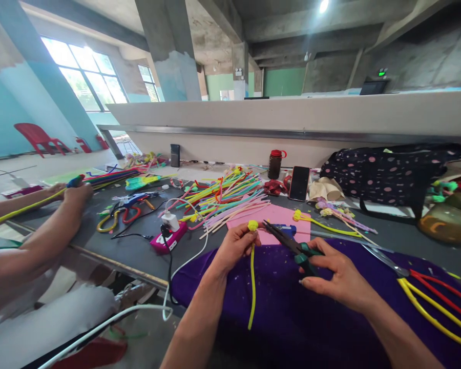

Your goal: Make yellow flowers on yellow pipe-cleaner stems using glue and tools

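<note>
My left hand (238,248) pinches a yellow pipe cleaner (252,287) just below its knotted, flower-like head (252,225); the stem hangs down over a dark purple cloth (284,318). In my right hand (336,274) are green-handled pliers (292,243), their dark jaws pointing left, close to the yellow head. Whether the jaws touch it I cannot tell. Behind the pliers a blue tool (286,229), partly hidden, lies on a pink sheet (236,219). Another yellow pipe cleaner piece (326,223) rests at the sheet's right edge.
A pile of coloured pipe cleaners (230,192) lies ahead. Large red-and-yellow-handled scissors (411,282) are at right. Left stand a magenta power strip (169,238) and more scissors (126,212). A phone (298,183), bottle (275,164) and dark bag (384,177) line the back. A co-worker's hands (77,192) work at left.
</note>
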`<move>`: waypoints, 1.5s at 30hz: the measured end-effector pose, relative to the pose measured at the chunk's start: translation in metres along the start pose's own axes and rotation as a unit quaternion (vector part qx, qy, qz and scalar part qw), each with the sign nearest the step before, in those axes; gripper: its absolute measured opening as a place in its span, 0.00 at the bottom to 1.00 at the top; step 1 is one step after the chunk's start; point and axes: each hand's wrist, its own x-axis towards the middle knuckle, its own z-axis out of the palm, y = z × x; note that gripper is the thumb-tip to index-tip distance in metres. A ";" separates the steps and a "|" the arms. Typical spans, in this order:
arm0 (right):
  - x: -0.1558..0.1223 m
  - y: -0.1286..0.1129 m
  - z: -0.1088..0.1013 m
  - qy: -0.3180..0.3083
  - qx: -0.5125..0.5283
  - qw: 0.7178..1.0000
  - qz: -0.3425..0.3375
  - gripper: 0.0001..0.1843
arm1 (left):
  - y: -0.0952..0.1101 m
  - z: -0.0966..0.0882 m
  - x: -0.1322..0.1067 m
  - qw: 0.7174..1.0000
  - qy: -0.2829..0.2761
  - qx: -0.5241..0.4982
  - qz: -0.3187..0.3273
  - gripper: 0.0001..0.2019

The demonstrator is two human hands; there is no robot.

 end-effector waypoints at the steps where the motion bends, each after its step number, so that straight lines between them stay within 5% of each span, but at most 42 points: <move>1: 0.000 -0.001 0.000 0.000 -0.016 1.000 0.000 0.09 | 0.000 0.000 0.000 1.000 -0.003 0.006 0.002 0.19; 15: -0.001 -0.002 0.004 0.026 -0.111 0.993 -0.012 0.11 | -0.004 0.000 0.000 0.999 -0.008 0.034 0.012 0.21; 45: 0.000 -0.002 0.000 -0.007 0.008 1.000 0.016 0.13 | 0.000 0.000 -0.003 0.991 -0.001 0.129 0.038 0.20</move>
